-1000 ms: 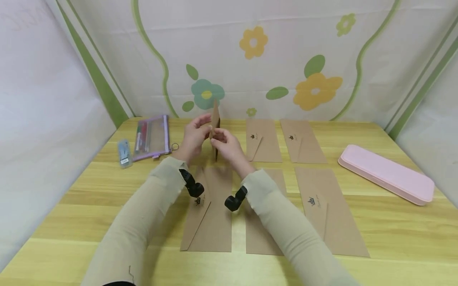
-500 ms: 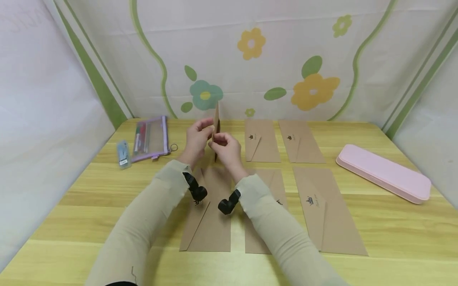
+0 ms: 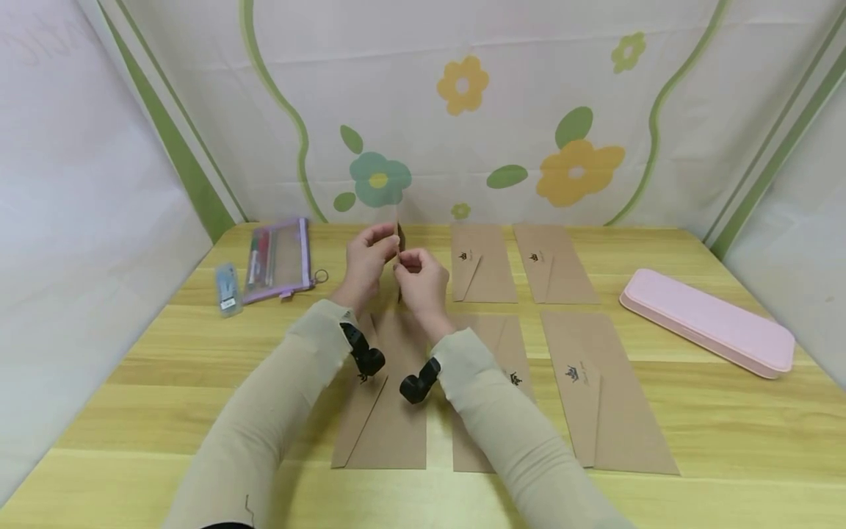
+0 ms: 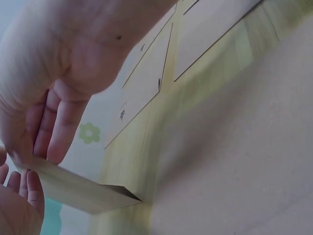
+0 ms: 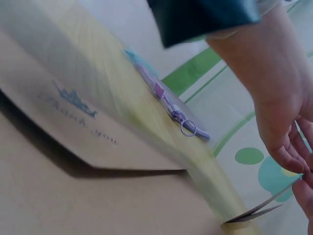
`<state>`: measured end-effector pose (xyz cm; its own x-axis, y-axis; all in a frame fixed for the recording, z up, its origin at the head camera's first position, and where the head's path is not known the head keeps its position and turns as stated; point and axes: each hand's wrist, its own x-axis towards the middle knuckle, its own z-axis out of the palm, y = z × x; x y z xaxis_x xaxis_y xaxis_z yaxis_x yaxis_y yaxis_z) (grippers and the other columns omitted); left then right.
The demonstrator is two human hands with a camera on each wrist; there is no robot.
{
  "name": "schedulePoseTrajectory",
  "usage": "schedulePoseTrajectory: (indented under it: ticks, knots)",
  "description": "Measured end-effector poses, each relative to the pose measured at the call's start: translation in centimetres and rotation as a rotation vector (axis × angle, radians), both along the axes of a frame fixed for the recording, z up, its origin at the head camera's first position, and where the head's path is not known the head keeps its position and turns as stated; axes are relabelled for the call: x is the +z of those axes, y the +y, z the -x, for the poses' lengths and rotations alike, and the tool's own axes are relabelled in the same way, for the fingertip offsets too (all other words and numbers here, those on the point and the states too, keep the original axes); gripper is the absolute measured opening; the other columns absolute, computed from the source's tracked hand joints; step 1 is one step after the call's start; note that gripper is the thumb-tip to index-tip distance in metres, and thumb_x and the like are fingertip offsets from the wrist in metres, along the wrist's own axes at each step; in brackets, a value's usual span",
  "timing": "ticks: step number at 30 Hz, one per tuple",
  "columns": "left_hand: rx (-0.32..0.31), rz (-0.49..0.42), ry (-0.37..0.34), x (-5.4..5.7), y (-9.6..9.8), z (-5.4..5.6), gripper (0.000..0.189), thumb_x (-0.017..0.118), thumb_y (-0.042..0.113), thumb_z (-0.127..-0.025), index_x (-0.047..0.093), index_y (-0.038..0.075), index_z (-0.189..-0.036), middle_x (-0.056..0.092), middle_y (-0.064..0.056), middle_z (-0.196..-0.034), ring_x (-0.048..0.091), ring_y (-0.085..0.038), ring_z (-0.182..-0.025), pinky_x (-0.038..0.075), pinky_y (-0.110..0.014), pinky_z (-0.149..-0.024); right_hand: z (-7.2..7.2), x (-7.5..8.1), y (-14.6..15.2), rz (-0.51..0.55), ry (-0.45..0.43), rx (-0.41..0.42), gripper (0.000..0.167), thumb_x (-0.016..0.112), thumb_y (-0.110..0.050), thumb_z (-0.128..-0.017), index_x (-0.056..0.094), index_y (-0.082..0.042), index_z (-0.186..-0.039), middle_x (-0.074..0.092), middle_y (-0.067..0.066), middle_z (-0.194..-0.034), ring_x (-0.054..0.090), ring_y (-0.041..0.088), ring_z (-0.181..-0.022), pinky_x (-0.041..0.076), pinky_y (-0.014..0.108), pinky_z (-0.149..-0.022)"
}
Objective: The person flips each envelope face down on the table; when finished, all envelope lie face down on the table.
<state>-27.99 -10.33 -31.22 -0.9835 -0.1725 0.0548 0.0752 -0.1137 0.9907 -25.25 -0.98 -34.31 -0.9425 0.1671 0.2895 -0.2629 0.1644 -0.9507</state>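
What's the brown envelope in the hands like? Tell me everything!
The envelope is brown and looks like stiff paper. It is held upright, nearly edge-on in the head view, with one part splayed away from the rest. The left hand and right hand pinch it. Whether it touches the table is unclear.

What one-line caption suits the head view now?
Left hand and right hand hold a brown envelope upright, five others lying flat on the wood-grain table.
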Motion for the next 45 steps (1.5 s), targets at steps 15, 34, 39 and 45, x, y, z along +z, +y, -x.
schedulePoseTrajectory:
  ticks: [15,34,39,45]
  knots:
    - [0.004,-0.061,-0.053,-1.5,-0.9,-0.3,0.031,0.054,0.004,-0.09,0.056,-0.003,-0.121,0.057,-0.006,-0.095,0.059,-0.011,-0.078,0.053,-0.03,-0.084,-0.1,-0.5,0.3,0.189,0.059,-0.232,0.011,0.064,0.0,-0.08,0.064,0.002,-0.09,0.066,0.014,-0.085,0.06,0.016,-0.075,0.052,0.022,-0.066]
    - [0.061,-0.048,-0.054,-3.7,-2.3,-1.1,0.035,0.053,0.0,-0.087,0.053,-0.009,-0.122,0.053,-0.021,-0.125,0.054,-0.016,-0.089,0.046,-0.033,-0.096,-0.2,-0.3,0.6,0.817,-0.116,-0.165,0.02,0.059,0.012,-0.079,0.05,-0.005,-0.087,0.046,0.004,-0.081,0.05,0.012,-0.072,0.056,0.03,-0.073]
    - [0.065,-0.03,-0.071,-3.9,-2.3,-1.1,0.033,0.055,0.001,-0.088,0.056,-0.006,-0.119,0.057,-0.015,-0.119,0.055,-0.009,-0.084,0.048,-0.026,-0.089,-0.1,-0.5,0.7,0.918,-0.147,-0.176,0.022,0.058,0.013,-0.079,0.047,-0.004,-0.088,0.043,0.005,-0.082,0.049,0.014,-0.074,0.056,0.031,-0.074]
    - [0.061,-0.055,-0.126,-4.1,-2.2,-1.2,0.028,0.059,0.003,-0.087,0.06,-0.002,-0.115,0.058,-0.002,-0.107,0.054,-0.008,-0.087,0.047,-0.022,-0.085,-0.3,-0.7,0.7,0.988,-0.17,-0.168,0.022,0.057,0.012,-0.081,0.045,-0.004,-0.09,0.041,0.007,-0.088,0.047,0.017,-0.082,0.055,0.033,-0.08]
